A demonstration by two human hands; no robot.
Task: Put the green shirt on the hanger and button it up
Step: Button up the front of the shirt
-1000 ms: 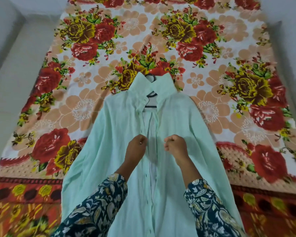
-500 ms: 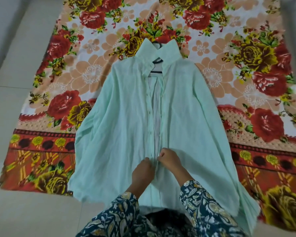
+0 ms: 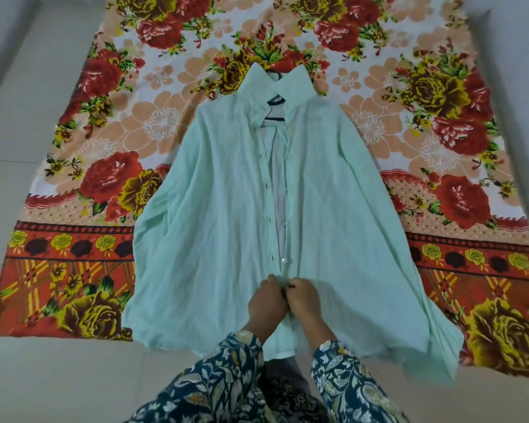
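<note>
The pale green shirt (image 3: pixel 220 227) lies flat, front up, on a floral blanket, collar pointing away from me. A dark hanger (image 3: pixel 275 109) shows inside the open collar, mostly hidden by the cloth. The front stays open along most of its length, with buttons down the right edge. My left hand (image 3: pixel 267 303) and my right hand (image 3: pixel 303 300) meet low on the front, each pinching one edge of the shirt and pressed against each other. What lies between the fingertips is hidden.
The floral blanket (image 3: pixel 83 184) covers the pale tiled floor (image 3: pixel 43 380), whose bare tiles show at left and near me. Grey walls rise at the far left and right. My patterned dark sleeves (image 3: pixel 226 370) fill the bottom middle.
Both hands slid down the shirt front from chest height to near the hem and came together until they touch. The camera view shifted back, showing more floor.
</note>
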